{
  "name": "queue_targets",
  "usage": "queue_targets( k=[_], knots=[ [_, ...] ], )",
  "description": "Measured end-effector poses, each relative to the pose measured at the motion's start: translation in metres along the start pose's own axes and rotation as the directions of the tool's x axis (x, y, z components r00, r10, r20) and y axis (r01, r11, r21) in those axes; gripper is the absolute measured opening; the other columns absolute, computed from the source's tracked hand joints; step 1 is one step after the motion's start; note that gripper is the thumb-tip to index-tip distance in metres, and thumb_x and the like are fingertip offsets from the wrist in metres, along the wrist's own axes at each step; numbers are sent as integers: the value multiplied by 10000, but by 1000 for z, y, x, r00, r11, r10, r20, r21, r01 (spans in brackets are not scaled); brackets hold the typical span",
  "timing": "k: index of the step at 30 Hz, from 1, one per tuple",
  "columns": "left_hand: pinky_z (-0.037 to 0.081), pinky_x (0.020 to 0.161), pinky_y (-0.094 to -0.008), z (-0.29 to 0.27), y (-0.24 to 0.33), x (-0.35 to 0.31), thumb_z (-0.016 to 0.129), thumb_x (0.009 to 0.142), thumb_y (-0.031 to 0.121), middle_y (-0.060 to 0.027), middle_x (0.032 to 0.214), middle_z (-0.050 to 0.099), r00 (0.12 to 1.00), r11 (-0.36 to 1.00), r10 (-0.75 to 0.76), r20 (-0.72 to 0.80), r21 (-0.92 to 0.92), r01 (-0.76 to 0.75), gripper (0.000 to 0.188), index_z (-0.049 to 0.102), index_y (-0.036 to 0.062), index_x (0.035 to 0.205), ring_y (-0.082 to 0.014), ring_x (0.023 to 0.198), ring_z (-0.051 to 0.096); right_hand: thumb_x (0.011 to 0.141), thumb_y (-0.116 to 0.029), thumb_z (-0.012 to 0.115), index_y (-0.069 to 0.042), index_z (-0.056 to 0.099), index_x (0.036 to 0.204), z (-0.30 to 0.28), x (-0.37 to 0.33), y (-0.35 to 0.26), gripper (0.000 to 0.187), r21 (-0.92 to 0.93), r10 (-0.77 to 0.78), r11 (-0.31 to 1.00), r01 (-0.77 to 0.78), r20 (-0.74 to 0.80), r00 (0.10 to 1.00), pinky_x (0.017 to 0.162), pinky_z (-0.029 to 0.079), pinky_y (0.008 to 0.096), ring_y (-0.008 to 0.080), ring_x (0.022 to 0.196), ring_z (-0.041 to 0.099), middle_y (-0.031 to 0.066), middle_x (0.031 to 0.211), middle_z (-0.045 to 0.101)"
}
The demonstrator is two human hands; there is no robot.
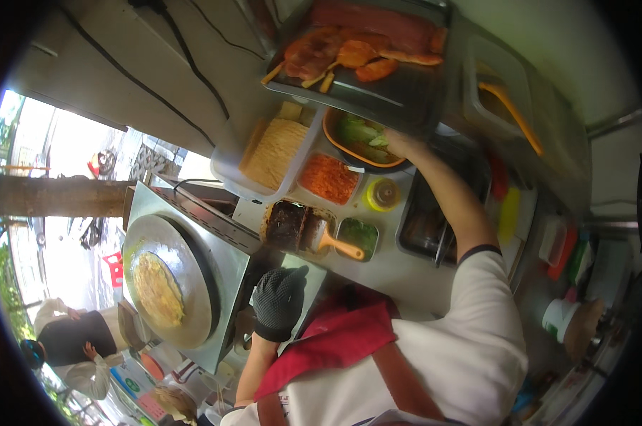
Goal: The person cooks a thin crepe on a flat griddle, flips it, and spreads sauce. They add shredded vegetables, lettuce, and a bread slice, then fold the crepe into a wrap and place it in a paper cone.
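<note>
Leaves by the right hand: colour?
The leaves are light green, best seen in the head view.

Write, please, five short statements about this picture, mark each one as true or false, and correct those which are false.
1. The right hand is at the orange-rimmed bowl with green leaves. True.
2. The left hand is bare. False: it wears a dark glove.
3. The round griddle has nothing on it. False: a flat yellowish pancake lies on it.
4. A bottle with a yellow top stands beside the container of orange shredded food. True.
5. The metal tray at the top of the picture holds only green leaves. False: it holds reddish pieces of meat.
</note>
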State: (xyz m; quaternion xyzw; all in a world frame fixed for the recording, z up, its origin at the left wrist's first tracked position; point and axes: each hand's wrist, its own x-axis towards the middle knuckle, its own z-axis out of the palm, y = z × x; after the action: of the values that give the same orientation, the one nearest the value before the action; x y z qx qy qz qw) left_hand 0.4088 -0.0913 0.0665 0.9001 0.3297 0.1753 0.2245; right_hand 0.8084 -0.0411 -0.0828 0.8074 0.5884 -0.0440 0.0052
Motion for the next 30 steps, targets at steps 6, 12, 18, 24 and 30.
queue_targets(
  k=[6, 12, 18, 24, 30],
  knots=[
    [480, 676, -375, 15, -21, -4, 618, 766, 70, -85, 826, 645, 971, 973, -232, -62, -32, 231, 164, 682, 112, 912, -274, 759, 605, 735, -240, 658, -64, 493, 1248, 27, 43, 0, 567, 11, -54, 998, 60, -273, 960, 995, 361, 426, 341, 1166, 470, 185, 1261, 496],
    [484, 685, -373, 16, -15, 17, 632, 755, 38, -95, 818, 638, 973, 973, -230, -27, -42, 229, 178, 685, 96, 915, -285, 769, 605, 732, -251, 662, -57, 497, 1243, 37, 67, -33, 571, 0, -38, 999, 38, -66, 997, 988, 366, 420, 344, 1157, 478, 193, 1254, 500],
    [473, 695, -374, 15, -27, 16, 652, 757, 61, -89, 829, 625, 970, 968, -243, -26, -66, 241, 180, 692, 114, 924, -285, 788, 592, 729, -263, 667, -49, 501, 1237, 8, 62, 35, 576, 81, 54, 995, -60, 77, 996, 981, 371, 414, 347, 1147, 486, 200, 1247, 504],
    [465, 704, -421, 20, -32, 3, 596, 750, 59, -96, 858, 630, 966, 964, -260, -11, -67, 258, 246, 657, 100, 984, -313, 786, 567, 726, -275, 672, -41, 504, 1232, 18, 69, 35, 582, -29, 213, 977, -212, 239, 947, 974, 377, 408, 350, 1138, 494, 208, 1240, 507],
    [465, 719, -421, 7, -36, -7, 587, 753, 59, -102, 881, 621, 974, 969, -224, -34, -117, 219, 262, 644, 89, 1006, -311, 807, 569, 761, -283, 655, -18, 493, 1235, 36, 48, 92, 567, 437, 449, 812, -388, -41, 893, 968, 373, 396, 332, 1148, 496, 227, 1215, 530]
  ],
)
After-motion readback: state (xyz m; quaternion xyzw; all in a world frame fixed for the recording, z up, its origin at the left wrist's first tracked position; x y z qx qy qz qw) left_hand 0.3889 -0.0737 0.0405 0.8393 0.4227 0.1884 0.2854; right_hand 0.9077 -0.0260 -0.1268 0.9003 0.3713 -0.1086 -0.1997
